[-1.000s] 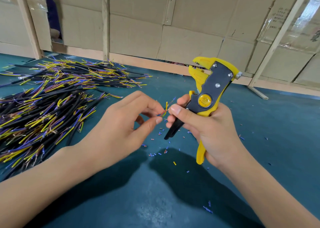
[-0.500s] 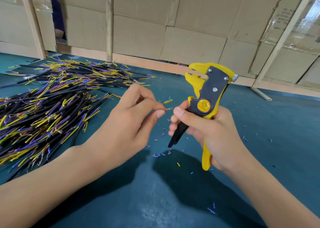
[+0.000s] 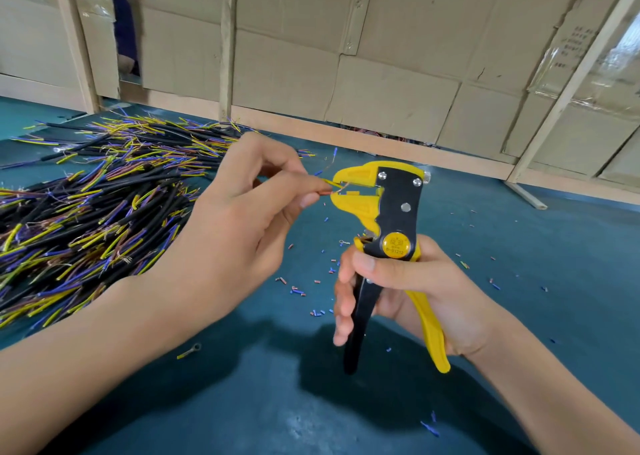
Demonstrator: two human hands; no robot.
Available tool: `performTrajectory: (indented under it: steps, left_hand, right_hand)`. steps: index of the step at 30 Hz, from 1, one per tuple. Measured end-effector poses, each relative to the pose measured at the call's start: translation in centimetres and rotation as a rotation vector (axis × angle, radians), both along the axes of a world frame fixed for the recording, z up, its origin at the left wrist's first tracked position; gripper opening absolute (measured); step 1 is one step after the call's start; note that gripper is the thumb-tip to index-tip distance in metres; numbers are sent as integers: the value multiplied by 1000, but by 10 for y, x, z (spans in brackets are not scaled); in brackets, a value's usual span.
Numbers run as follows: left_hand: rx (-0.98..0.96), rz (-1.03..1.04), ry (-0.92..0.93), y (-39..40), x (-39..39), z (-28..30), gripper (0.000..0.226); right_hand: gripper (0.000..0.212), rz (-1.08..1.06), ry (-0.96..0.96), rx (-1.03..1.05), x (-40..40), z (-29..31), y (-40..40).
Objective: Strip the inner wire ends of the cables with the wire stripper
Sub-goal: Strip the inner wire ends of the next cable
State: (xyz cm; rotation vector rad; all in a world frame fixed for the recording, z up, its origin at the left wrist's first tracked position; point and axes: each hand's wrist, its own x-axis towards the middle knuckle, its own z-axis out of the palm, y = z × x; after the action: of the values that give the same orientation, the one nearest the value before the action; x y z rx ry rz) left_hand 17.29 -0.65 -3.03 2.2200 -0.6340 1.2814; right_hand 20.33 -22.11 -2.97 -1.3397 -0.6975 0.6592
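Both forearms are bare up to the frame edge, with no sleeves showing. The left hand (image 3: pixel 239 226) and the right hand (image 3: pixel 420 295) wear no gloves, rings or watch. Fingernails are short and plain.

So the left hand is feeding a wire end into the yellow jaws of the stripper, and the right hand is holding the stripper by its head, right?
Not quite. In the head view the right hand holds the wire stripper by its handles, below the head. The rest stands: the left hand pinches a wire end at the yellow jaws.

glossy plastic wire stripper (image 3: pixel 398 212), matt cardboard wall (image 3: pixel 398 56)
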Motion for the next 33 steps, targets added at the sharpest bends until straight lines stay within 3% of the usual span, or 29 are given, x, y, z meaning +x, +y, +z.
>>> performTrajectory:
  steps: [21, 33]
  left_hand:
    - [-63, -40, 22, -1, -2, 3, 34]
    - [12, -77, 39, 0, -5, 10, 33]
  right_hand:
    - [17, 5, -51, 26, 3, -1, -3]
    - [14, 58, -109, -19, 3, -1, -4]
